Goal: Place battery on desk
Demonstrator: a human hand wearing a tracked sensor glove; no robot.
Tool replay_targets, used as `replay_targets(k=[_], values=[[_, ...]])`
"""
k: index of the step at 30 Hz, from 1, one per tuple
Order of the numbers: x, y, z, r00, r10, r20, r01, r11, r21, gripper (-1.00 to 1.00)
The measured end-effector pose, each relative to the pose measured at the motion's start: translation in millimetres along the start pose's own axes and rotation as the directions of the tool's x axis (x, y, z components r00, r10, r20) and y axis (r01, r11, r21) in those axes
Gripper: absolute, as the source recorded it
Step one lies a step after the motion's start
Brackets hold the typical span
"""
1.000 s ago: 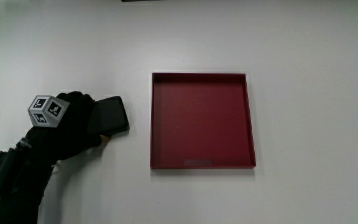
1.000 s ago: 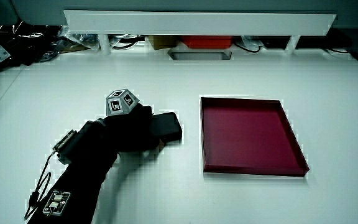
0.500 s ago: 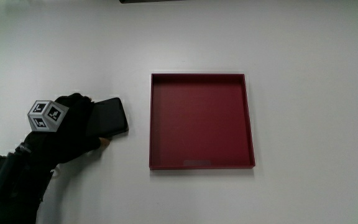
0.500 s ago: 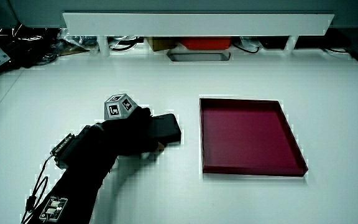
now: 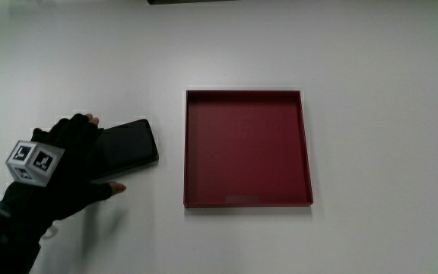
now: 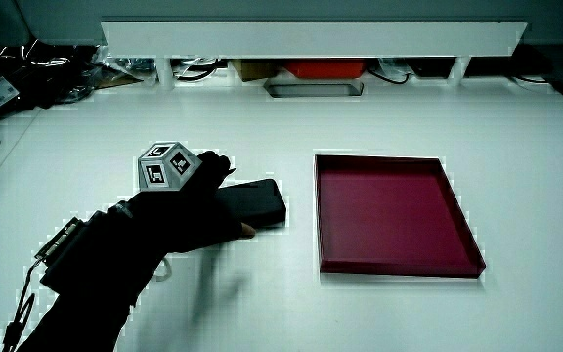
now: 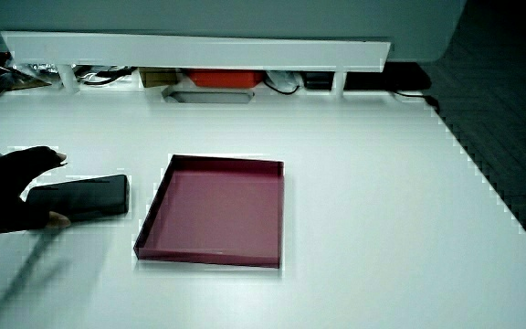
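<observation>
White desk (image 5: 280, 46) filled every view, with a low partition (image 6: 311, 37) seen in both side views. Since half a second earlier, the hand (image 5: 63, 164) had been drawn back toward the person, its fingers spread and released. Just past the fingertips, the battery (image 5: 128, 142) lay flat on the desk, beside the red tray (image 5: 247, 202). Placement was judged done. Whether the fingertips were touching the battery could not be told; the forearm was cut off.

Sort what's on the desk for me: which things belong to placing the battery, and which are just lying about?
Job:
battery, flat on the desk beside the tray
hand, fingers spread, partly over the battery

Lying about:
tray, red, nothing in it
cables by the partition
</observation>
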Motion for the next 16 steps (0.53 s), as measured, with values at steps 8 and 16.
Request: replay_targets(k=[8, 16], values=[[28.4, -48, 27.1, 0.998, -0.053, -0.032, 0.053, 0.9984, 0.017, -1.00], [57.3, -83, 37.6, 0.988, -0.011, -0.157, 0.004, 0.9991, -0.041, -1.00]])
